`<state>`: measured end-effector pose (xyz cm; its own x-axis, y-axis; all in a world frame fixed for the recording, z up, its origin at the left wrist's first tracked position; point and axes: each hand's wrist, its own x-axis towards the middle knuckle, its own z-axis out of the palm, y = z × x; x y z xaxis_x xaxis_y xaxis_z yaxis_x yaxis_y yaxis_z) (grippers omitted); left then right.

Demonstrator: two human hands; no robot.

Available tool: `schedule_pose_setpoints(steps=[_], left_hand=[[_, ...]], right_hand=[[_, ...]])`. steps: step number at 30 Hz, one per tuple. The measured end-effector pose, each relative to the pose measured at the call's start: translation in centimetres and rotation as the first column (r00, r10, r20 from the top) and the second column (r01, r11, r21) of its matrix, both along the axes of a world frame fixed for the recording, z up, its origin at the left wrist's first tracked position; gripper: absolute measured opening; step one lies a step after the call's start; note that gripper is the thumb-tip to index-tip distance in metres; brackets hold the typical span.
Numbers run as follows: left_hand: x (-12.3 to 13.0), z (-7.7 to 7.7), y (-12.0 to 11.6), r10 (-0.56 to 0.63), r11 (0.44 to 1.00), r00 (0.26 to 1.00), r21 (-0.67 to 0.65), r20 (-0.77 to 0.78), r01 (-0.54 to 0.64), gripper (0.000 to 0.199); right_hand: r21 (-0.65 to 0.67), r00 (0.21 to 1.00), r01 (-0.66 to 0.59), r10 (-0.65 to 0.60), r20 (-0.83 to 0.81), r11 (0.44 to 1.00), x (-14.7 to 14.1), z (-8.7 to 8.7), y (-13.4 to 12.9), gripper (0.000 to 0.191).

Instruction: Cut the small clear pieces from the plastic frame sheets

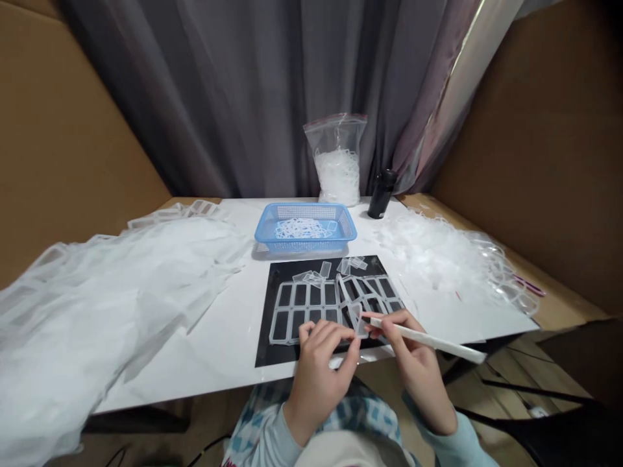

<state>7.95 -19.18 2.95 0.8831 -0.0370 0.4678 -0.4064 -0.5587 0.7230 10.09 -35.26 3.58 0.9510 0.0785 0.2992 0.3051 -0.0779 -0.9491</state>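
My left hand [318,373] and my right hand [413,363] are together over the near edge of a black mat [272,355]. A white rod [428,338] lies in my right hand, pinched by the fingers. A clear rectangular plastic frame [357,321] stands tilted between both hands, with my left fingertips on it. Its exact grip is partly hidden. Several linked clear frames [296,311] lie flat on the mat, under my left hand. More loose ones [331,269] lie at the mat's far end.
The white table [195,344] holds a blue mesh basket [304,207] with clear frames inside, a plastic bag of frames [335,159], a black bottle [382,193], and large heaps of clear plastic at left [97,311] and right [433,253]. Cardboard walls and a grey curtain stand behind.
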Motion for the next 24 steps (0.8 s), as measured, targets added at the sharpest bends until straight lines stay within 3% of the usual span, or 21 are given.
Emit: schedule_pose_setpoints(steps=[4,11,24], left_hand=[[-0.4,-0.6,1.2,0.039,0.999,0.999,0.018,-0.034,-0.039,0.015],[-0.6,-1.0,2.1,0.024,0.998,0.995,0.056,-0.096,-0.018,0.02],[-0.6,-0.9,1.9,-0.001,0.996,0.997,0.087,-0.079,0.008,0.019]], right_hand=[[-0.031,0.996,-0.043,0.045,0.075,0.999,-0.5,-0.4,-0.3,0.019],[-0.186,0.962,-0.248,0.264,0.065,0.951,-0.7,-1.3,-0.8,0.009],[-0.234,0.944,-0.311,0.327,0.032,0.921,-0.6,-1.8,-1.1,0.013]])
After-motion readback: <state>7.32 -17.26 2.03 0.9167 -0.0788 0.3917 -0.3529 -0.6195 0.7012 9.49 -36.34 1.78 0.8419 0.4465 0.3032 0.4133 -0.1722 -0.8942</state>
